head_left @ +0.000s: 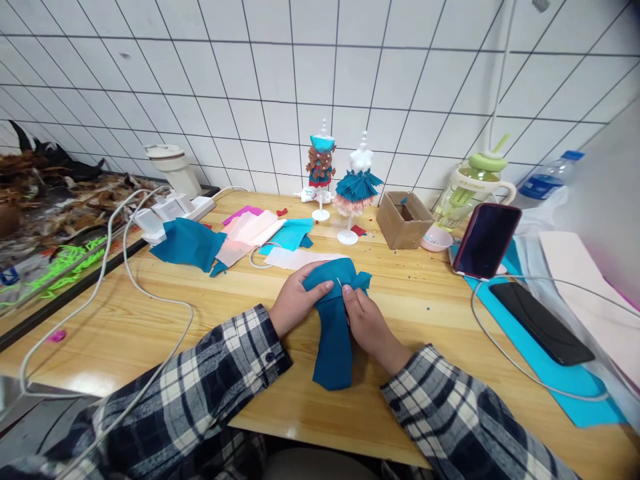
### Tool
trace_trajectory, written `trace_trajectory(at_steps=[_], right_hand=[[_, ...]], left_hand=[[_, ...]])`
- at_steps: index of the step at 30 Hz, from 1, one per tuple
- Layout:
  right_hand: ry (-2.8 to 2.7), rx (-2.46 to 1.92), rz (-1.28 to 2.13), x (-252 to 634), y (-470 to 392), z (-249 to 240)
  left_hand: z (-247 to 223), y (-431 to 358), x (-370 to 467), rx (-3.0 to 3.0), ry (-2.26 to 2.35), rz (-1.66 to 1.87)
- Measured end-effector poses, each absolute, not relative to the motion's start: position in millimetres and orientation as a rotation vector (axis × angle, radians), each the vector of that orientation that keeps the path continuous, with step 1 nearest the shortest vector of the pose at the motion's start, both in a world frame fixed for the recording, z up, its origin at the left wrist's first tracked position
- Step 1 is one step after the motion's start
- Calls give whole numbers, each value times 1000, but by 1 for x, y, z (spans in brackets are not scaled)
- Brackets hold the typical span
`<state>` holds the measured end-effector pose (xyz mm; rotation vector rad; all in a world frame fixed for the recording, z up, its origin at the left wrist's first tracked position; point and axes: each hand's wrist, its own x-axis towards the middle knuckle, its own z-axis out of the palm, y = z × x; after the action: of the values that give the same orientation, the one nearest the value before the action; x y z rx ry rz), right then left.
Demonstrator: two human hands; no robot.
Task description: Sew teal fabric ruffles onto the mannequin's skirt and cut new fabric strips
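Observation:
A long piece of teal fabric hangs between my hands above the wooden table, its lower end pointing toward me. My left hand is closed on the fabric's left edge, thumb lying on top. On the right side, my right hand pinches the fabric, and a thin pale needle-like piece sticks up at its fingertips. Whether that piece passes through the cloth cannot be made out. A small teal flap shows beyond the right fingers.
Two small dress forms stand behind the hands, beside an open cardboard box. Fabric scraps lie back left. A propped phone, a flat phone and a bottle are right. White cables cross the left side.

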<state>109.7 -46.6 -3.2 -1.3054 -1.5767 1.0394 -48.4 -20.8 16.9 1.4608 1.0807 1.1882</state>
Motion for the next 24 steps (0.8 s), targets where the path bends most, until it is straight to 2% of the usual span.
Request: trace_trajectory(at_steps=[12,24], right_hand=[[-1560,-1353,1018,109,-46,-4],[-1597,-1307,1067,109,-44,-7]], left_hand=[[20,-22,-48,1600,1095,1150],[17,-20,-46,1476,1167,1092]])
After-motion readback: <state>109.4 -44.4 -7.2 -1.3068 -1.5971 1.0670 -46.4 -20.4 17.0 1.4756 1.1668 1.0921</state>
